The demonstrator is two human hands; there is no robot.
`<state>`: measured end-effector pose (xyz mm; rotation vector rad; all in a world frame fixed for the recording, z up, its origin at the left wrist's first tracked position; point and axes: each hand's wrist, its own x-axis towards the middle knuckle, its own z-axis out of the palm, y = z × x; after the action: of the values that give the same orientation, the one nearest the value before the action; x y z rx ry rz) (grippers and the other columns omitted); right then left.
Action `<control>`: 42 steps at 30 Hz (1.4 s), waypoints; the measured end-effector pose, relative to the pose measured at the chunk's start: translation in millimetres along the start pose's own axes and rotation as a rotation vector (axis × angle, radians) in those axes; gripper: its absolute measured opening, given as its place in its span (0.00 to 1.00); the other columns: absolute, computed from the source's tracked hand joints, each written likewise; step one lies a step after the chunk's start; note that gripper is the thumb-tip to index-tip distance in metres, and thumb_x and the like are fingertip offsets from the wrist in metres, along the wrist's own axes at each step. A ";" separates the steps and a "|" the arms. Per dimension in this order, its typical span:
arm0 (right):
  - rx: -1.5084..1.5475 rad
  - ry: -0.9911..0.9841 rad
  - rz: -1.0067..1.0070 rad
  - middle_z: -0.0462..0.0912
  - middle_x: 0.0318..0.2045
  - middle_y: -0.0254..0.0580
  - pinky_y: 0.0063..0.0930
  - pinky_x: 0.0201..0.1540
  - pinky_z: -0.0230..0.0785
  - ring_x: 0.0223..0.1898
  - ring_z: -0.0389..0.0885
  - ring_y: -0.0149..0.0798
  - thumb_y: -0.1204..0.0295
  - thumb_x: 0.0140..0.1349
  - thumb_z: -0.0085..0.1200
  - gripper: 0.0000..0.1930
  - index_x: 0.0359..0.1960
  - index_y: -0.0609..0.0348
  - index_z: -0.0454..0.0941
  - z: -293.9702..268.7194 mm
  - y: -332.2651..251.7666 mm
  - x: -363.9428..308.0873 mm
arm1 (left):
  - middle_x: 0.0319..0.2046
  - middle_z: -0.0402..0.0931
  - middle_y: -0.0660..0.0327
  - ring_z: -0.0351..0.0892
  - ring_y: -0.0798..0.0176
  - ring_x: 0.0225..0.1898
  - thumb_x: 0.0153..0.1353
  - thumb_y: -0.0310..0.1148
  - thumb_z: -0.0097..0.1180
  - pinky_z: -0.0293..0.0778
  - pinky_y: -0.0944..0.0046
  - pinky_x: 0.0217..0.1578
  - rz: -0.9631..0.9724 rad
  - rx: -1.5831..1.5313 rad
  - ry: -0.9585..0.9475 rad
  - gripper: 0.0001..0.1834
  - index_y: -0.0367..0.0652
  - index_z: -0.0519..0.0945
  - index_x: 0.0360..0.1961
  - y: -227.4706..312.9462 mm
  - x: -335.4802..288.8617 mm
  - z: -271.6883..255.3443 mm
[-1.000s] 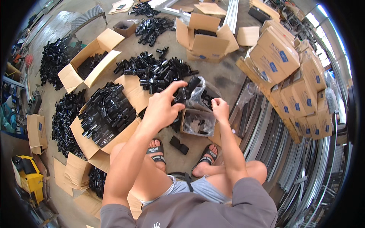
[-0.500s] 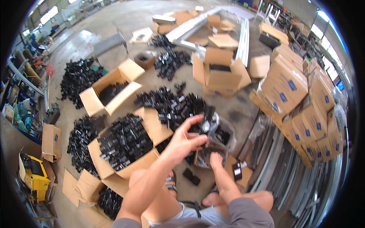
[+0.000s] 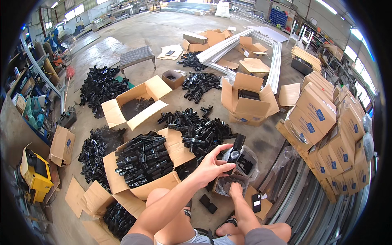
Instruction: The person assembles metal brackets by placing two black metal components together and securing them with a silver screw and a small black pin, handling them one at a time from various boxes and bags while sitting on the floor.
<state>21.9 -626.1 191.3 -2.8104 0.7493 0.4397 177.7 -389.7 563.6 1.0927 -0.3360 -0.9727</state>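
In front of me my left hand (image 3: 213, 164) holds a black plastic bracket-like part (image 3: 238, 143) between thumb and fingers, above a clear bag (image 3: 254, 173) of black pieces. My right hand (image 3: 235, 189) reaches down into a small plastic-lined carton (image 3: 221, 188), its fingertips closed on contents too small to make out. Left of my hands, an open carton (image 3: 162, 182) is filled with rows of similar black parts. A loose heap of black parts (image 3: 204, 130) lies just beyond my left hand.
More black heaps (image 3: 102, 87) lie left, around an open carton (image 3: 114, 112). Another open carton (image 3: 249, 108) stands ahead. Sealed cartons (image 3: 314, 110) are stacked on a pallet at right, beside long metal profiles (image 3: 286, 204). A phone (image 3: 256, 203) lies on cardboard near my right arm.
My view has tilted up, so more of the far floor shows. The black part at my left hand now stands out clearly. My right hand stays in the small carton.
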 end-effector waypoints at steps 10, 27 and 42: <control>1.235 0.629 -0.162 0.88 0.34 0.38 0.27 0.40 0.78 0.36 0.86 0.29 0.71 0.70 0.62 0.08 0.44 0.65 0.83 -219.0 -93.1 -35.7 | 0.49 0.86 0.50 0.88 0.56 0.50 0.67 0.28 0.66 0.85 0.47 0.53 0.048 -0.155 0.016 0.43 0.55 0.57 0.78 -4.8 -1.7 -3.4; 1.617 0.450 -0.453 0.89 0.33 0.37 0.18 0.36 0.77 0.33 0.85 0.25 0.86 0.60 0.69 0.09 0.39 0.64 0.83 -331.4 -130.7 -97.6 | 0.45 0.87 0.54 0.86 0.67 0.47 0.67 0.24 0.67 0.81 0.66 0.50 0.143 -0.046 -0.018 0.40 0.48 0.60 0.77 -8.9 -38.3 8.8; 1.336 0.601 -0.479 0.86 0.37 0.35 0.23 0.45 0.77 0.38 0.84 0.27 0.80 0.65 0.66 0.07 0.43 0.66 0.81 -327.1 -132.7 -109.2 | 0.50 0.86 0.51 0.86 0.63 0.51 0.66 0.24 0.68 0.82 0.64 0.53 0.183 0.018 -0.040 0.42 0.47 0.60 0.76 -11.7 -38.3 5.6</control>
<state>75.3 -550.5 549.1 -1.6563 0.2146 -0.7537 146.6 -363.7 564.4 1.0407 -0.4703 -0.8304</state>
